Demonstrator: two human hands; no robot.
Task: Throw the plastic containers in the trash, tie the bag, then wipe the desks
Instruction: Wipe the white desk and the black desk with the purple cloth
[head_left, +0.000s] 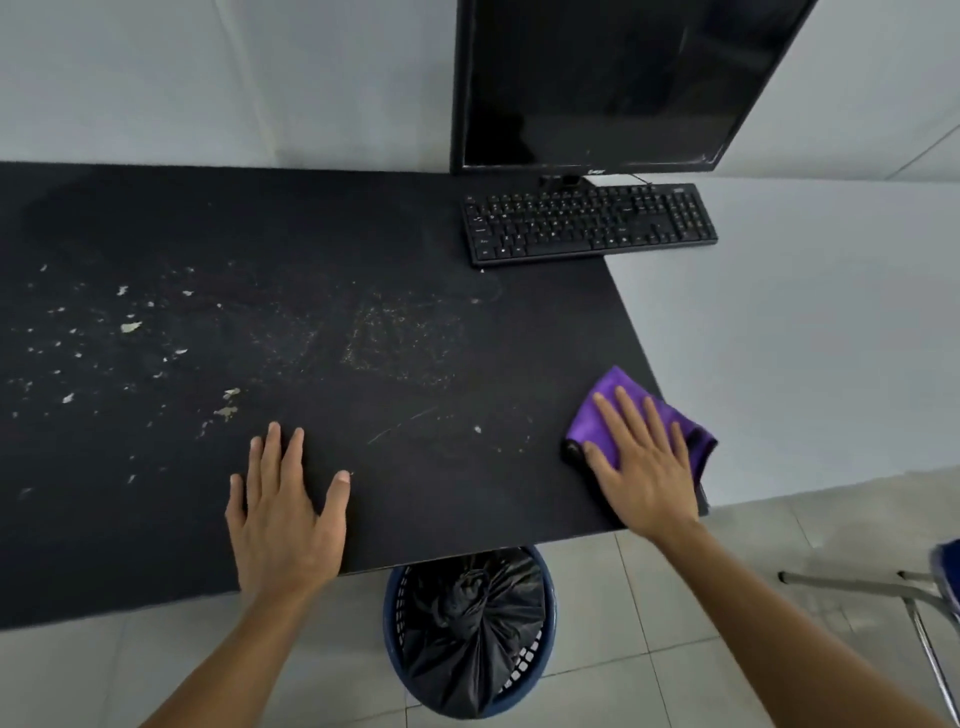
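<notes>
- Bag (470, 623) status? It sits knotted in the basket (396, 597), just below both grips.
- Done, I'd say. Left grip (283, 514) lies flat on the surface (415, 234), fingers spread, holding nothing. Right grip (641, 462) is flat too, fingers straight, pressing the cloth (618, 395) down.
- Cloth handling?
- Soft, light, bunches easily. Drive it through the palm at its centre, no pinching the hem. Crumbs (130, 327) lie left of and beyond the left grip. Keyboard (587, 223) and monitor (597, 78) sit far ahead of the right grip.
</notes>
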